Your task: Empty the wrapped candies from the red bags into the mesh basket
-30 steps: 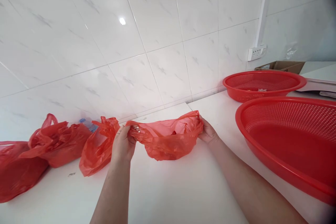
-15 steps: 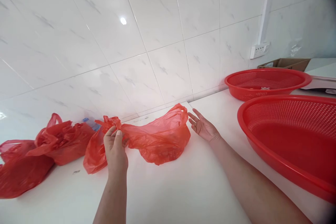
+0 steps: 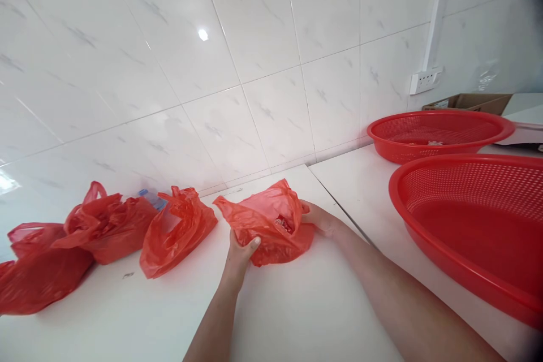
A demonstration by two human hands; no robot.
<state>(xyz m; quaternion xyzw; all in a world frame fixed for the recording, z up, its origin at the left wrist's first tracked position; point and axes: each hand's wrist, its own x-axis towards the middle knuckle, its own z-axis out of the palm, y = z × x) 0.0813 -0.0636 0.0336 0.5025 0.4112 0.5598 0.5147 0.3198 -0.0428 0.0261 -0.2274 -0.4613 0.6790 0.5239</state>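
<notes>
A: Main risk?

B: Tear or spill, my read. I've got a thin red bag [image 3: 275, 244], mouth open and slack, some reddish contents [image 3: 284, 224] showing. If the hands pull unevenly, the film probably splits; if the rim folds down, stuff can tip onto the table [image 3: 331, 311].

A: Which side worries you?

B: The one facing the big colander [image 3: 397, 192]. My right hand [image 3: 318, 219] is at that edge, fingers partly bent, tips hidden by the film. Can't tell if it grips or only touches. If only touching, that side likely sags.

A: And the left?

B: My left hand [image 3: 240, 251] is on the side away from the big colander: loosely curled hold on the bag, thumb on the front, fingers mostly hidden. Slip is possible if it stays that light.

A: Bag versus hands?

B: Between them, touching both, left of the big colander. Can't tell if the base is fully supported.

A: Snags?

B: Another loose bag [image 3: 190, 240] sits farther left of the big colander, not touching, but near my left hand. Stray film could catch.
</notes>
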